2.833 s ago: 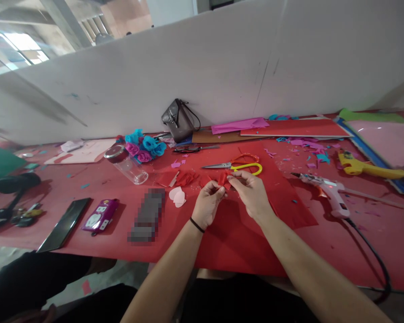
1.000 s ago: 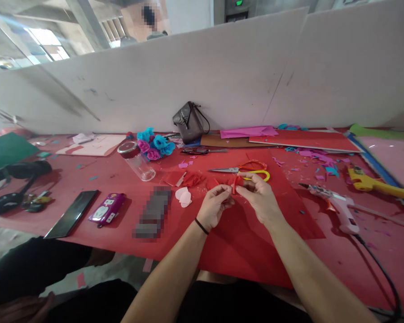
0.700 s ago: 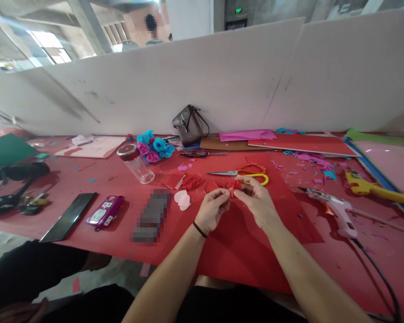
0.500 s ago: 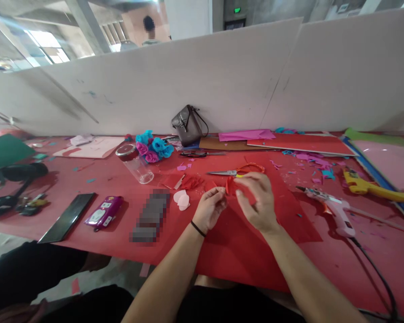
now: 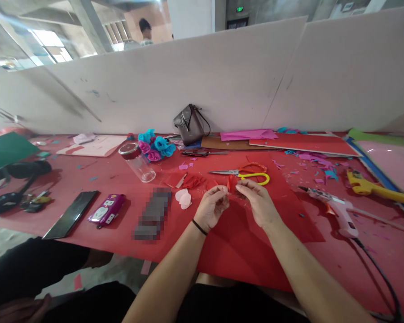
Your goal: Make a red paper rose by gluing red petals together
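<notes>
A small piece of red crepe paper (image 5: 232,183) stands up between my hands, gathered at its lower end. My left hand (image 5: 212,210), with a dark band at the wrist, pinches it from the left. From the right, the thumb and fingertips of my right hand (image 5: 256,202) are closed on its edge. Just beyond lie scissors (image 5: 227,172) with one yellow and one orange-red handle. Both hands hover over a large red sheet (image 5: 242,255). Crumpled red paper scraps (image 5: 192,181) and pale pink petal-shaped pieces (image 5: 183,198) lie left of my hands.
Two glue guns, one pink (image 5: 343,215) with a cord and one yellow (image 5: 370,186), lie on the right. Leftward are a glass jar (image 5: 139,166), blue and pink paper flowers (image 5: 155,146), a blurred dark rectangle (image 5: 153,215), a purple case (image 5: 107,211) and a black phone (image 5: 70,214).
My right hand has come down and inward, its spread fingers closing on the red paper's edge. The yellow scissor handle now shows fully. My left hand keeps its pinch.
</notes>
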The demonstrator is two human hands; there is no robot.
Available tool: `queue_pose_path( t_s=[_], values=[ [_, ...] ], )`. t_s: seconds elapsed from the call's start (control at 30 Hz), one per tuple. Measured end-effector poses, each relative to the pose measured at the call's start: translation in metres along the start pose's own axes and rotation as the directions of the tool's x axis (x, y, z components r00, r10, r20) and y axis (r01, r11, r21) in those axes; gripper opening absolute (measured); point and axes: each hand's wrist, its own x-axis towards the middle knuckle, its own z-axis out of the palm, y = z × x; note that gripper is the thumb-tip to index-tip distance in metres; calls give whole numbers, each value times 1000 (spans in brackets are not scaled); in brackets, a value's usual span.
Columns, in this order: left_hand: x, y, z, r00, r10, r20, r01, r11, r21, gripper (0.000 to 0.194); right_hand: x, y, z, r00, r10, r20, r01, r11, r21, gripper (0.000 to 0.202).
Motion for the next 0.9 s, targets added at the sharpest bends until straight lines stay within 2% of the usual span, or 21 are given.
queue_pose_path(
  t_s=[0.33, 0.47, 0.67, 0.9],
  values=[
    [0, 0, 0, 1000, 19, -4, -19, 999, 39, 28, -1, 0, 0, 1000, 2, 10, -2, 1000, -30, 21],
    [0, -2, 2, 996, 80, -27, -77, 993, 95, 28, -2, 0, 1, 1000, 11, 17, -11, 1000, -13, 19],
    [1, -6, 4, 974, 210, -86, -178, 941, 289, 30, -1, 3, 1, 1000, 27, -5, -26, 1000, 7, 21],
    [2, -6, 4, 960, 261, -98, -223, 930, 291, 30, -1, 5, 2, 999, 46, -4, -46, 999, 27, 21]
  ],
)
